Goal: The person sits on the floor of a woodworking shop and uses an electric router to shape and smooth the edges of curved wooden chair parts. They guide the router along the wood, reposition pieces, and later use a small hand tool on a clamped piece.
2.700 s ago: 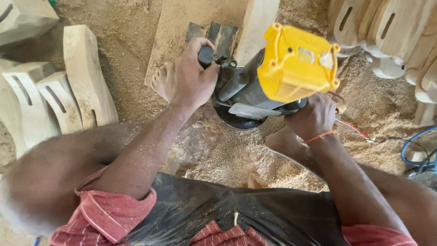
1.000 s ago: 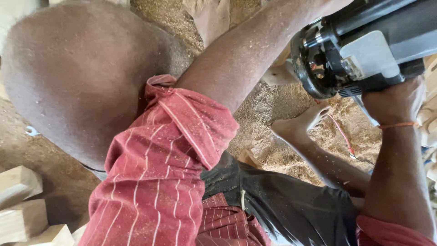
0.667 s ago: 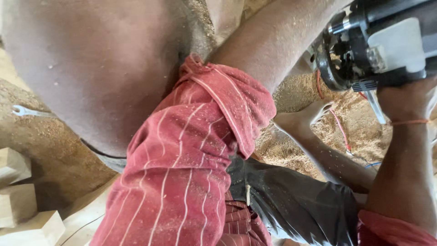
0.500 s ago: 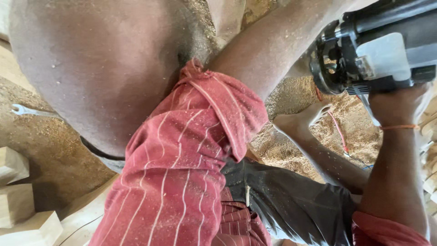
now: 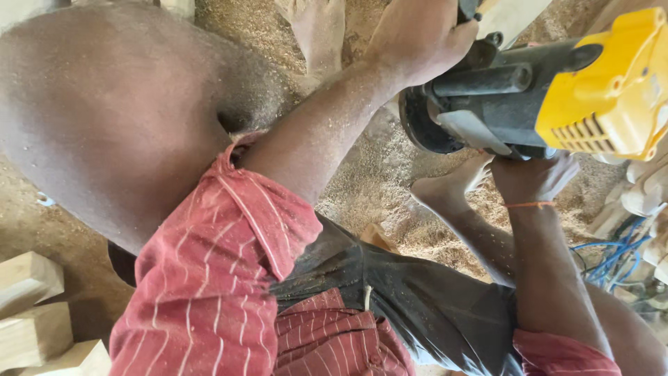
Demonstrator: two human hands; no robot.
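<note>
Hanging in the air at the upper right, clear of the ground, a heavy power tool with a yellow plastic motor cap and a black and grey metal body [image 5: 543,104] lies tilted on its side, its round black base turned toward the left. The left hand [image 5: 417,35] is wrapped tight around a black side handle at the tool's top edge. The right hand [image 5: 536,177], with a thin orange thread at the wrist, presses up against the underside of the body; whether its fingers are curled around a grip cannot be told. Below the tool lies a sawdust-covered floor [image 5: 376,181] with two bare feet on it. Pale cut wooden blocks [image 5: 31,313] sit at the lower left, and blue cables [image 5: 612,254] trail at the right.
</note>
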